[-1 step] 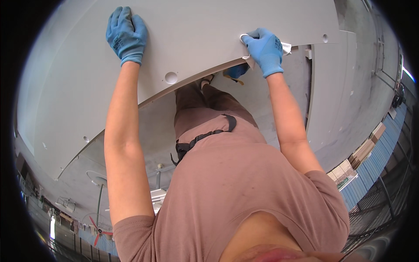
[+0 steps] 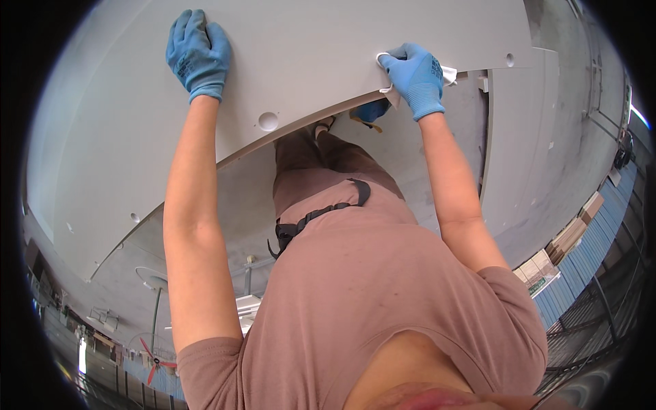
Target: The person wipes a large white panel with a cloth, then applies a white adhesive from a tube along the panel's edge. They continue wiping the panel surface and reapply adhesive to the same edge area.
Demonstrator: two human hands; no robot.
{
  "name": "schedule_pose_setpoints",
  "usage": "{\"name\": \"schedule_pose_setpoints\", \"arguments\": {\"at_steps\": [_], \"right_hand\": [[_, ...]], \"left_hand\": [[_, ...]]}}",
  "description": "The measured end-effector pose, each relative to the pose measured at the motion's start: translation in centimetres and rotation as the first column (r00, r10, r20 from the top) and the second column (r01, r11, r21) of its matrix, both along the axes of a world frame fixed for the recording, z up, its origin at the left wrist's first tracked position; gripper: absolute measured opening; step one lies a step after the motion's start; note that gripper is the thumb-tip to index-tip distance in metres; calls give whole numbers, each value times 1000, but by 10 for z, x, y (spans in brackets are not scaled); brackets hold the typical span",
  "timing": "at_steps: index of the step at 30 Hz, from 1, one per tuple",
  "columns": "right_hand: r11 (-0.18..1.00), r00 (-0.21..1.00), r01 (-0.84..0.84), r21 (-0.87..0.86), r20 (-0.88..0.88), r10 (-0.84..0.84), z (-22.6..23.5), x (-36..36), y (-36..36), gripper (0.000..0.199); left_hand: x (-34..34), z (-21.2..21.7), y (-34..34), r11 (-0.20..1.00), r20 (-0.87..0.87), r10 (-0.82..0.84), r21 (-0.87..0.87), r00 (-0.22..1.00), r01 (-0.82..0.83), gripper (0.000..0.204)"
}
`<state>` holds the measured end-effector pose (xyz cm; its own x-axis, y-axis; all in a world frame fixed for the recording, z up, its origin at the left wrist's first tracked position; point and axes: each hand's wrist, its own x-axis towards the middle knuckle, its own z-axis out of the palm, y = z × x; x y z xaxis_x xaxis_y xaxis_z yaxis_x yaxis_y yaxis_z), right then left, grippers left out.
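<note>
A large light-grey panel spreads in front of me, its near edge running across above my legs. Round recesses mark it, one close to that edge and another at the right. My left hand, in a blue glove, lies flat on the panel with its fingers stretched out. Closed around a white cloth, my gloved right hand presses at the panel's near edge. Bits of the cloth stick out on both sides of the glove; the rest is hidden inside it.
Another pale panel stands at the right, beyond a dark gap. Below the near edge, a blue object is partly covered. Stacked boards lie at the far right, and a red-bladed fan shows at the lower left.
</note>
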<state>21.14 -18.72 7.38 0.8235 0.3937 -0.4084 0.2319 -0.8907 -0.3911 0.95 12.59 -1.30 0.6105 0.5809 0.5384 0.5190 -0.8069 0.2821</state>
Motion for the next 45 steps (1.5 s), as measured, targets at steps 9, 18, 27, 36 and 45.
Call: {"name": "schedule_pose_setpoints", "arguments": {"at_steps": [9,18,27,36,45], "right_hand": [[998,999,-26,54,-44,28,-6,4,-9,32],[988,996,-88,128,5,88,-7,-20,-16,28],[995,996,-71,75,-42,74,-6,-18,-14,27],[994,996,-81,70,46,78,-10,-4,-4,33],[997,999,-42,66,24,40,-9,-4,-2,34]], "left_hand": [[-1,7,-6,999,-87,23,-34,996,-26,26],[4,8,-4,996,53,-61,72,997,57,28],[0,13,-21,993,-77,98,-62,992,-103,37],[0,13,-22,994,-52,96,-52,994,-98,35],[2,14,-21,996,-36,78,-44,996,-80,34]]}}
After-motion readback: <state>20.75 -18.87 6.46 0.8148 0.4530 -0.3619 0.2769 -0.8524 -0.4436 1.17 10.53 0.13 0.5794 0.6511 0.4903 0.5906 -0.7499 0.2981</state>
